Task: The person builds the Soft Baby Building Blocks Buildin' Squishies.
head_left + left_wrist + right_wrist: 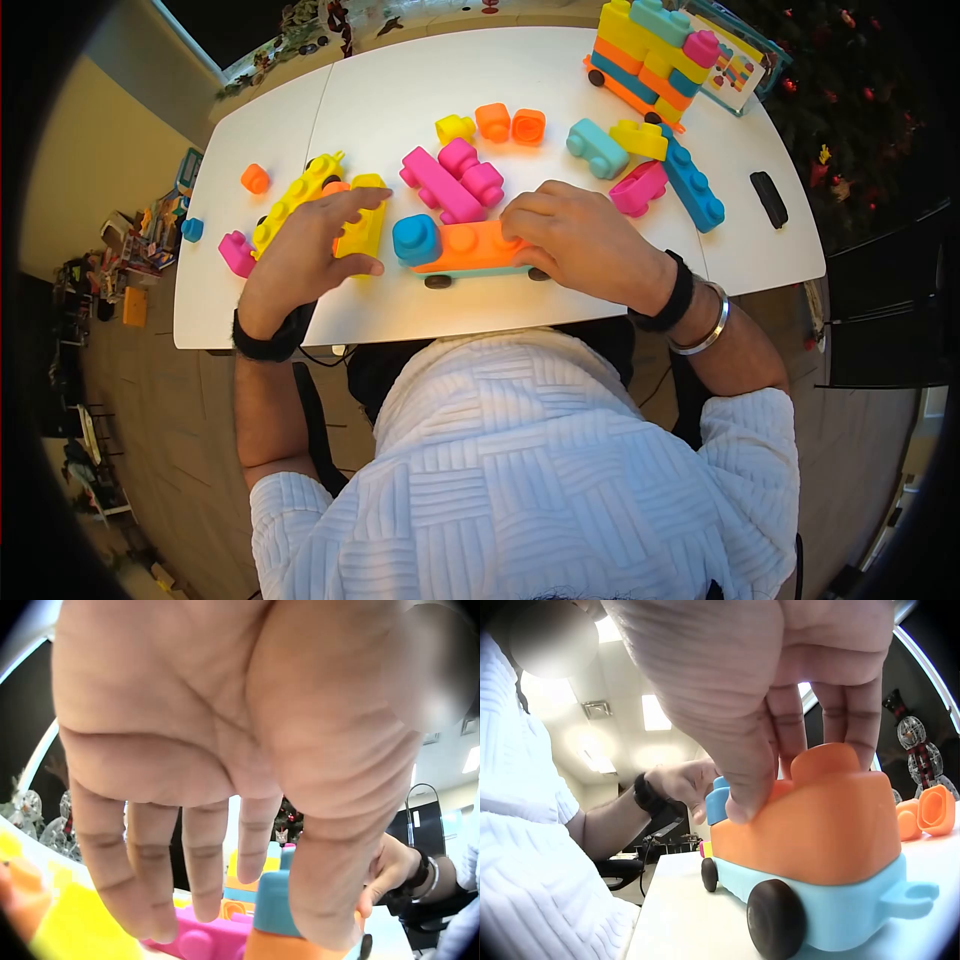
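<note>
My right hand (572,240) grips the right end of a long orange block (470,247), thumb on the near side and fingers behind. The orange block sits on a light blue wheeled base (840,904) with black wheels. A small blue block (416,239) tops its left end. To the left, my left hand (305,245) holds nothing, its fingers extended beside a yellow block (370,215). A yellow wheeled piece (290,212) lies partly hidden behind that hand. Just beyond the orange block are pink blocks (440,187).
At the back right stands a stacked wheeled block build (645,65) beside a picture card (735,70). Light blue (597,148), pink (638,188) and blue (692,185) blocks lie right. Orange blocks (493,122) sit at the back, a black case (769,199) near the right edge.
</note>
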`<state>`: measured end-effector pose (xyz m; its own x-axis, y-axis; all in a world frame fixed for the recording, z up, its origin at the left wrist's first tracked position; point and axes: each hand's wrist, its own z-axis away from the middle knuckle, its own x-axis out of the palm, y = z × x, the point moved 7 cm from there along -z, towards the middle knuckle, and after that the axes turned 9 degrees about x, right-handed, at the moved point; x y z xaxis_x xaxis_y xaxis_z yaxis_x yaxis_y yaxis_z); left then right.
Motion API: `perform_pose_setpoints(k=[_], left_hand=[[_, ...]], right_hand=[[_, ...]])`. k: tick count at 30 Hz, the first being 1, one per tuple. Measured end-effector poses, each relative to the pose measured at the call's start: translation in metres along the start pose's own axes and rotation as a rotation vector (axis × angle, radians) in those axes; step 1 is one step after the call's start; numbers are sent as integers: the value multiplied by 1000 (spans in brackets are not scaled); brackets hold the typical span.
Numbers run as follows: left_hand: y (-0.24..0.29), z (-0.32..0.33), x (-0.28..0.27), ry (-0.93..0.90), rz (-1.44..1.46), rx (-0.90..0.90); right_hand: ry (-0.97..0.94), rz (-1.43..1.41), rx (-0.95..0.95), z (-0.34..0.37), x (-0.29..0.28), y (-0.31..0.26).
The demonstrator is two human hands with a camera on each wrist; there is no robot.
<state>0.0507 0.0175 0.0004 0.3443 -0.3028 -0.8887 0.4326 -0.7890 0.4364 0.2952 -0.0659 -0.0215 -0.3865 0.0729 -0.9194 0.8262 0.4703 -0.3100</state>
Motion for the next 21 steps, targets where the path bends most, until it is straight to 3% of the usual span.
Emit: perform_pose_setpoints(k=[4, 5, 8, 10, 12, 14, 16, 17, 18, 20, 21], left_hand=[[-35, 12, 3, 7, -99, -289], [-28, 10, 11, 18, -296, -78], [-28, 4, 31, -39, -212, -169], [-28, 2, 26, -24, -243, -133], [-25, 4, 6, 80, -237, -142], [-10, 5, -15, 135, -279, -119], [12, 9, -39, 376, 120, -130], [24, 11, -40, 393, 298, -186], [37, 10, -34, 391, 304, -190], [69, 4, -21, 419, 653, 20], [81, 1, -11, 376, 674, 150]], right_hand=[[-10, -6, 5, 0, 2, 0], [-8, -9, 3, 0, 1, -1], [-5, -13, -12, 1, 1, -1], [-7, 8, -45, 2, 1, 0], [-3, 30, -78, 0, -1, 0], [155, -110, -185, 2, -15, -5], [268, -135, -210, 2, -30, -14], [380, -156, -244, 4, -40, -20], [373, -158, -241, 2, -39, -26], [636, -63, -311, 11, -51, -43], [634, -61, -313, 13, -52, -48]])
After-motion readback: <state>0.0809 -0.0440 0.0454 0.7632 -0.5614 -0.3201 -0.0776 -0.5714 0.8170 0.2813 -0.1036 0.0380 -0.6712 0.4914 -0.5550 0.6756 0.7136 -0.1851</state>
